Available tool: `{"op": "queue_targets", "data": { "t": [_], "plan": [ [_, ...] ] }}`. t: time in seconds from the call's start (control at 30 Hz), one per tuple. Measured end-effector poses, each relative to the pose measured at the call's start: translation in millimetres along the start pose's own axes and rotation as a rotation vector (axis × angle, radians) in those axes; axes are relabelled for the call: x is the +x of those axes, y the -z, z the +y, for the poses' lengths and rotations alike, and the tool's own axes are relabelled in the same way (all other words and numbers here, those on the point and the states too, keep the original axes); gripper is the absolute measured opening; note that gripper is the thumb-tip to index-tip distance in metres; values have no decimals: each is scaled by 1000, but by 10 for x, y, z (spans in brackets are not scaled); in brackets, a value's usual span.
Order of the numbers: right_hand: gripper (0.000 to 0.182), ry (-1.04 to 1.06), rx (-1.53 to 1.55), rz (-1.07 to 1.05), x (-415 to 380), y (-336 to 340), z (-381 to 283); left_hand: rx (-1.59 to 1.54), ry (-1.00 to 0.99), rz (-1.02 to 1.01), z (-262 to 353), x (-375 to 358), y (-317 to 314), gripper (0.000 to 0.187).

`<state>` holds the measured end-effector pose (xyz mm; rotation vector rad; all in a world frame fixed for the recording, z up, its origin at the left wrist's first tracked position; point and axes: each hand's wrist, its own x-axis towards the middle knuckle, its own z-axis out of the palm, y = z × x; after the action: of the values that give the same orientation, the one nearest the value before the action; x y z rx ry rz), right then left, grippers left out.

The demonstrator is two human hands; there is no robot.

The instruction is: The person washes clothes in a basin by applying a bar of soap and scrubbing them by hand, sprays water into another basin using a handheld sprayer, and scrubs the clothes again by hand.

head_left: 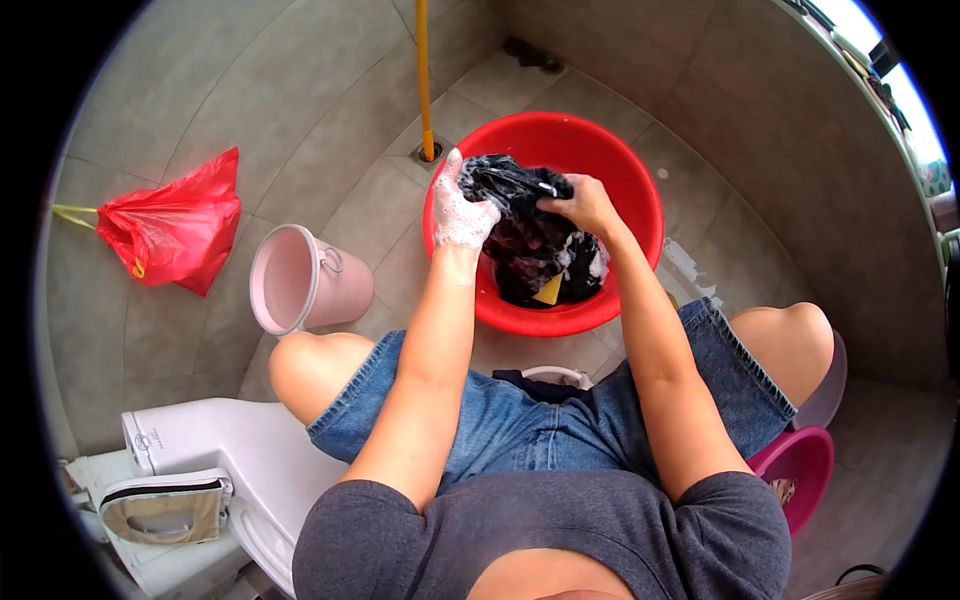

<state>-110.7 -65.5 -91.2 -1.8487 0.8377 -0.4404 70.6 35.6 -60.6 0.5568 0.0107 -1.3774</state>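
A black wet garment point(512, 187) with soap suds on it is stretched between my two hands, above a red basin point(620, 170). My left hand point(463, 212), coated in white foam, grips its left side with the thumb raised. On the right side, my right hand point(583, 205) pinches the cloth between thumb and fingers. More dark, soapy laundry point(535, 265) lies in the basin below, with a small yellow piece point(548, 290) on it. The garment hides part of that heap.
A pink bucket point(345, 285) stands left of the basin. A red plastic bag point(185, 225) hangs at the left wall. A yellow pole point(424, 80) rises from a floor drain. The toilet point(210, 430) is at lower left, a magenta basin point(815, 470) at lower right.
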Motion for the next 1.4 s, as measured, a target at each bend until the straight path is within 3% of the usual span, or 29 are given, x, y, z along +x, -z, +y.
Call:
{"op": "queue_targets", "data": {
  "t": [0.07,0.1,0.17,0.2,0.27,0.33,0.4,0.43,0.47,0.53,0.57,0.6,0.63,0.67,0.73,0.8,0.83,0.87,0.93,0.97,1.0,1.03,1.07,1.1,1.13,1.2,1.23,1.3,1.4],
  "plan": [
    [40,100,74,341,25,-86,-80,111,-76,38,-66,18,15,48],
    [35,273,183,480,15,-204,-121,244,-138,38,-137,-4,44,45],
    [34,428,286,407,-122,-418,-541,-11,-6,100,-203,220,291,39],
    [35,549,262,394,-172,-604,-636,298,-103,68,-290,-70,-58,38],
    [44,668,-81,641,-334,-916,-784,-168,123,12,-374,224,210,32],
    [39,570,-95,704,-272,-822,-698,-329,163,-721,-634,235,259,18],
    [36,189,193,817,-110,-627,-558,124,-30,-64,-723,218,155,18],
    [36,188,271,865,-39,-506,-455,173,-84,135,-807,107,-152,25],
    [37,188,346,915,-6,-422,-401,141,-30,62,-822,88,-166,30],
    [32,328,263,886,6,-497,-434,146,34,123,-766,0,-365,34],
    [26,450,173,927,-44,-563,-593,376,-141,84,-717,16,-248,37],
    [12,326,285,758,-150,-702,-675,137,-137,-131,-676,159,-109,42],
    [10,471,131,761,-224,-791,-737,103,-79,-175,-556,192,-7,39],
    [13,611,-21,756,-270,-857,-774,70,-24,-214,-452,225,111,38],
    [28,463,298,756,-191,-870,-709,-30,132,-648,-448,328,186,33],
    [36,211,140,859,-27,-544,-542,172,-147,139,-713,63,-300,24],
    [40,152,176,863,31,-400,-456,198,-72,44,-734,14,-297,17],
    [43,91,209,868,46,-323,-383,585,-228,50,-827,-137,-328,19],
    [45,70,265,919,34,-468,-429,214,-49,196,-781,-1,-327,21],
    [43,122,317,884,-54,-644,-559,367,-198,163,-701,12,-242,24],
    [41,175,369,845,-132,-820,-679,318,-83,5,-583,-229,-549,26],
    [39,384,301,940,-156,-914,-792,256,12,-173,-415,16,-164,28],
    [36,409,298,939,-166,-927,-792,192,108,-349,-295,270,200,30],
    [34,434,294,938,-177,-941,-791,310,-15,-135,-379,187,21,29],
    [37,237,286,812,-123,-812,-653,422,-137,85,-503,80,-165,28],
    [43,94,282,889,8,-466,-466,489,-119,85,-602,38,-169,24],
    [46,44,292,872,82,-348,-323,377,-10,142,-644,-72,-394,19],
    [47,19,348,773,177,-158,-154,705,-29,27,-631,-184,-510,23],
    [35,166,683,347,154,33,-401,1715,-242,-83,-400,-169,-549,62]
  ]
}}
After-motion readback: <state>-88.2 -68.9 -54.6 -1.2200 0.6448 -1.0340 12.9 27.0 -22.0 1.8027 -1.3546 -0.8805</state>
